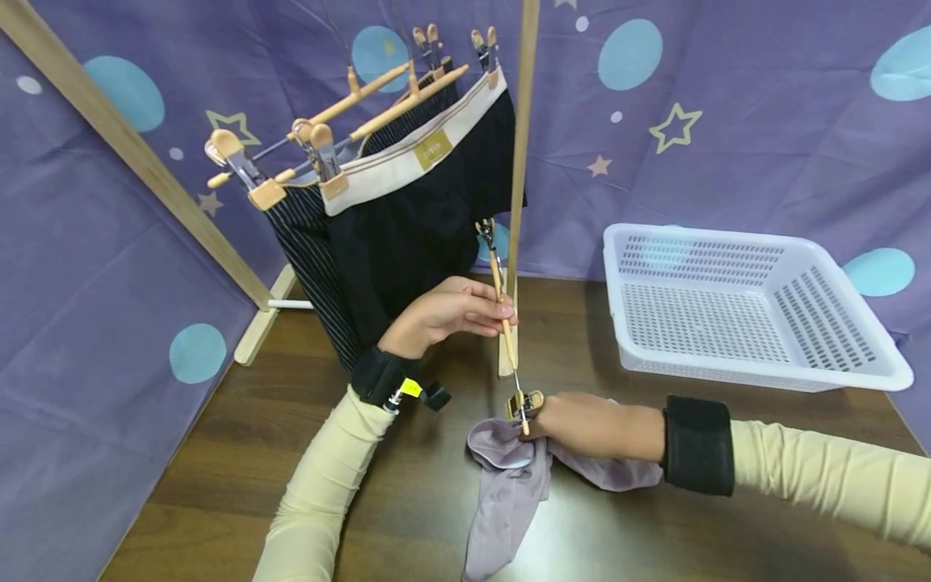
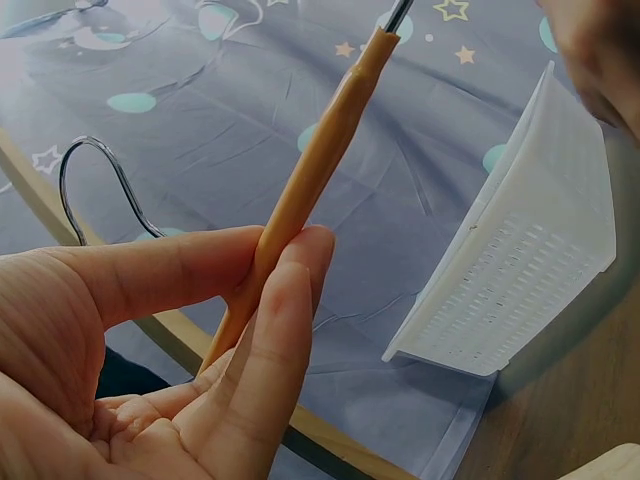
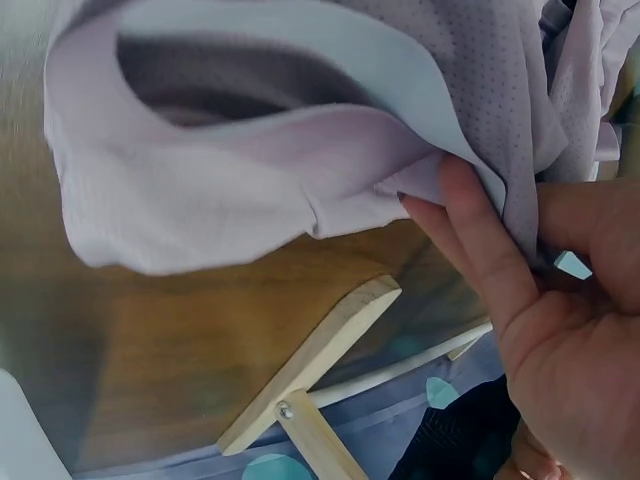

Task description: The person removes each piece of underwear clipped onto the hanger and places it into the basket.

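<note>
My left hand [image 1: 461, 311] pinches the wooden bar of a clip hanger [image 1: 508, 343] between thumb and fingers; the left wrist view shows this bar [image 2: 322, 150] and a metal hook up close. The hanger slants down toward my right hand [image 1: 592, 424], which is at its lower clip [image 1: 534, 399]. My right fingers grip the waistband of mauve underpants [image 1: 502, 517], which droop onto the table. In the right wrist view the pale waistband [image 3: 400, 50] gapes in a loop, with fingers at its edge. Whether the clip bites the cloth is hidden by my right hand.
Black boxer briefs [image 1: 429, 242] and a dark striped garment [image 1: 294, 250] hang from clip hangers at the left back. A wooden rack post [image 1: 521, 121] rises just behind my left hand. A white plastic basket [image 1: 716, 373] sits on the right of the brown table.
</note>
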Demonstrator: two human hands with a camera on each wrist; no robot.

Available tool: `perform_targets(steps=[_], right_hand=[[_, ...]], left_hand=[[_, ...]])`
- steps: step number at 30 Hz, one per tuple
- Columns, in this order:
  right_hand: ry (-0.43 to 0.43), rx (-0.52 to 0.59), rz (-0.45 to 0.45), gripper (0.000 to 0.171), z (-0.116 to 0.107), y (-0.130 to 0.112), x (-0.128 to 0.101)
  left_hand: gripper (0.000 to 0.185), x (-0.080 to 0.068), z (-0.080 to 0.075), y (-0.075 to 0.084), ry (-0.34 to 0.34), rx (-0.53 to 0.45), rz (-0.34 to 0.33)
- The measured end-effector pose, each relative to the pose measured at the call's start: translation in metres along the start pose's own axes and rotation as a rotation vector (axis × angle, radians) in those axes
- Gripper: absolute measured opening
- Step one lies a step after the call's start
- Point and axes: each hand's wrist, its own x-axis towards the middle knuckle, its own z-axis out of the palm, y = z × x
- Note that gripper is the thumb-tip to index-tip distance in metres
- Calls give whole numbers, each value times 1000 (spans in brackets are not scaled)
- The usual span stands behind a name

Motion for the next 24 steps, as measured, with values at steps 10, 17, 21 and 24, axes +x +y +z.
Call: perform_targets(steps=[10,17,21,24], right_hand=[[-4,28,-86,45,-44,9,0],[109,-2,-95,55,-92,26,0],[136,-14,-70,56,-116,33,-4],[160,-28,-70,54,-133,38,-9]], left_hand=[[27,-1,-1,2,9,11,12],[13,-2,-3,5,17,-17,7],[23,-1,-2,3,3,-21,-4],[23,-1,-1,2,-6,-18,-8]])
